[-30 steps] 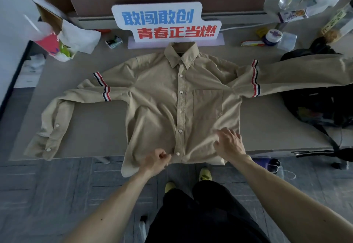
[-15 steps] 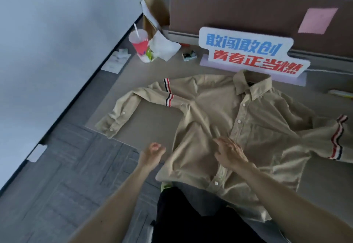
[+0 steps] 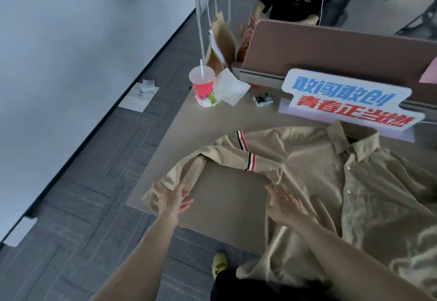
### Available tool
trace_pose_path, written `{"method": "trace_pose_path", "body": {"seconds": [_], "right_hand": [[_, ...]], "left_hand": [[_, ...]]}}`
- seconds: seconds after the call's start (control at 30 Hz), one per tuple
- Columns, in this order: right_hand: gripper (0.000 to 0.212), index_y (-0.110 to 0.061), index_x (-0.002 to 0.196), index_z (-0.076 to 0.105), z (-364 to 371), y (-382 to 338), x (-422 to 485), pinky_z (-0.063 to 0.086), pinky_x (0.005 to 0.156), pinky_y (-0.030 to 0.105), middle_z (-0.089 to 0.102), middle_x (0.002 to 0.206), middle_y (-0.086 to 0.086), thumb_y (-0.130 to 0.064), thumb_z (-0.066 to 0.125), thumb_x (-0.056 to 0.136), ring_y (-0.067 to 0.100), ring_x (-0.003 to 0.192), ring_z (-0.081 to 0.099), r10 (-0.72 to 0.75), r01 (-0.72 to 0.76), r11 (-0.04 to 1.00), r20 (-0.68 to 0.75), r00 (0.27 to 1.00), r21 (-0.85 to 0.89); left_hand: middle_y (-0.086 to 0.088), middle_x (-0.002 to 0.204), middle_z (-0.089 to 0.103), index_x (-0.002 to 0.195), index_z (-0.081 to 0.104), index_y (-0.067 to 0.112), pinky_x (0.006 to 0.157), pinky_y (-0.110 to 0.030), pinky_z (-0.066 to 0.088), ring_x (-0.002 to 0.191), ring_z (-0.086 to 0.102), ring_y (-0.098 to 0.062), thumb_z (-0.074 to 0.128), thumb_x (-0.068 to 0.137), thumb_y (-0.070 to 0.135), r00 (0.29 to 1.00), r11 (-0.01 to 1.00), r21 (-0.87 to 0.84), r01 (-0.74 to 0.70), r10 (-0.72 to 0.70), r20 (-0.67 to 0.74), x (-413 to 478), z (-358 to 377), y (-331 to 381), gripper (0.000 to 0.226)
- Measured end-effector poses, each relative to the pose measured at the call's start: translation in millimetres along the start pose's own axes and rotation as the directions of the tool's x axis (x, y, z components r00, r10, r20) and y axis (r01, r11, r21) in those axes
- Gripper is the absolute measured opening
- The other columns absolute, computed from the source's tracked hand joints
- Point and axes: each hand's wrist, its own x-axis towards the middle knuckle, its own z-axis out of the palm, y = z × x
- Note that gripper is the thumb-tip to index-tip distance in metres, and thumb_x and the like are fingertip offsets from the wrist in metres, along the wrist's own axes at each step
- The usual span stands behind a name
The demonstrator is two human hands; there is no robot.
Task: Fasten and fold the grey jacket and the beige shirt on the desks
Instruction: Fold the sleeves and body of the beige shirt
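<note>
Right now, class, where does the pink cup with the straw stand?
In the head view, the pink cup stands at the far left corner of the desk, beside the white paper on its right and before the brown paper bag.

We see the beige shirt (image 3: 319,170) lying front-up on the surface (image 3: 224,189) at right of frame, our left hand (image 3: 171,200) with spread fingers on its sleeve cuff at lower centre, our right hand (image 3: 286,203) open at the shirt's side edge.
</note>
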Motion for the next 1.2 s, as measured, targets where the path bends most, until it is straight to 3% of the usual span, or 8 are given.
{"method": "trace_pose_path", "body": {"seconds": [0.2, 0.3, 0.4, 0.5, 0.67, 0.87, 1.07, 1.2], "right_hand": [[0.078, -0.033, 0.15, 0.027, -8.4, -19.9, 16.6, 0.035, 0.111, 0.046, 0.018, 0.16, 0.0, -0.041, 0.053, 0.077, 0.027, 0.14, 0.036, 0.082, -0.082, 0.997, -0.022, 0.996, 0.015], [0.081, -0.035, 0.145, 0.028, -13.4, -27.7, 26.5, 0.037, 0.11, 0.047, 0.014, 0.159, 0.001, -0.043, 0.048, 0.068, 0.029, 0.14, 0.035, 0.058, -0.058, 0.998, -0.055, 0.997, 0.019], [0.075, -0.035, 0.145, 0.03, -23.0, -42.3, 33.7, 0.037, 0.109, 0.046, 0.033, 0.15, 0.009, -0.038, 0.053, 0.074, 0.03, 0.14, 0.032, 0.069, -0.07, 0.998, -0.081, 0.994, -0.011], [0.065, -0.031, 0.144, 0.035, -30.8, -58.0, 43.2, 0.036, 0.109, 0.043, 0.048, 0.139, 0.008, -0.033, 0.055, 0.082, 0.033, 0.133, 0.039, 0.082, -0.088, 0.994, -0.093, 0.992, -0.06], [0.054, -0.028, 0.138, 0.04, -34.8, -83.2, 56.2, 0.039, 0.104, 0.045, 0.049, 0.135, 0.001, -0.025, 0.049, 0.086, 0.028, 0.127, 0.047, 0.032, -0.037, 0.999, -0.249, 0.968, -0.018], [0.064, -0.033, 0.147, 0.027, -23.9, -104.9, 76.0, 0.034, 0.11, 0.049, 0.03, 0.151, -0.004, -0.033, 0.051, 0.088, 0.025, 0.139, 0.034, -0.08, 0.083, 0.996, -0.105, 0.991, 0.033], [0.067, -0.035, 0.148, 0.023, -14.3, -113.3, 99.1, 0.031, 0.11, 0.053, 0.019, 0.155, -0.002, -0.042, 0.051, 0.088, 0.031, 0.138, 0.032, -0.025, 0.028, 0.995, 0.035, 0.999, -0.098], [0.071, -0.033, 0.152, 0.022, -11.1, -112.7, 109.1, 0.032, 0.11, 0.05, 0.03, 0.154, 0.0, -0.042, 0.052, 0.087, 0.03, 0.139, 0.033, -0.018, 0.047, 0.984, 0.168, 0.986, -0.17]], "left_hand": [[-0.019, 0.075, 0.071, 0.15, -0.002, 0.044, 0.053, -0.033, 0.056, 0.055, 0.063, -0.025, 0.063, 0.09, 0.01, 0.998, 0.987, 0.152, -0.057, 0.054, 0.027, 31.9, -4.0, 32.8, 0.096], [-0.011, 0.064, 0.069, 0.148, 0.027, 0.03, 0.042, -0.028, 0.051, 0.048, 0.061, -0.023, 0.059, 0.09, 0.015, 0.988, 0.886, 0.438, -0.151, 0.122, 0.094, 31.5, -4.0, 50.8, 0.068], [-0.004, 0.057, 0.066, 0.103, 0.063, 0.006, 0.033, -0.022, 0.039, 0.038, 0.057, -0.016, 0.055, 0.094, 0.02, 0.983, 0.788, 0.591, -0.176, 0.108, 0.149, 39.7, -5.0, 59.7, 0.019], [-0.002, 0.071, 0.072, 0.089, 0.068, 0.009, 0.056, -0.027, 0.051, 0.061, 0.068, -0.019, 0.063, 0.091, 0.04, 0.953, 0.722, 0.628, -0.291, 0.276, 0.124, 50.2, -12.7, 63.8, 0.031], [-0.002, 0.102, 0.066, 0.101, 0.06, 0.011, 0.079, -0.038, 0.048, 0.092, 0.06, -0.022, 0.063, 0.089, 0.007, 0.741, 0.671, 0.366, -0.645, 0.665, 0.086, 43.8, -29.9, 76.3, 0.012], [-0.011, 0.111, 0.064, 0.118, 0.056, 0.011, 0.09, -0.04, 0.054, 0.102, 0.064, -0.025, 0.057, 0.093, 0.002, 0.957, 0.962, -0.084, -0.261, 0.269, 0.106, 67.1, -38.6, 67.5, 0.026], [-0.011, 0.123, 0.065, 0.132, 0.049, 0.009, 0.105, -0.045, 0.047, 0.112, 0.063, -0.026, 0.073, 0.087, 0.022, 0.971, 0.925, -0.374, 0.058, 0.035, 0.237, 93.3, -36.5, 65.9, 0.053], [-0.008, 0.122, 0.065, 0.131, 0.055, 0.019, 0.091, -0.041, 0.052, 0.113, 0.062, -0.026, 0.077, 0.083, 0.033, 0.967, 0.897, -0.424, 0.126, -0.016, 0.254, 110.1, -29.1, 79.6, 0.055]]}}
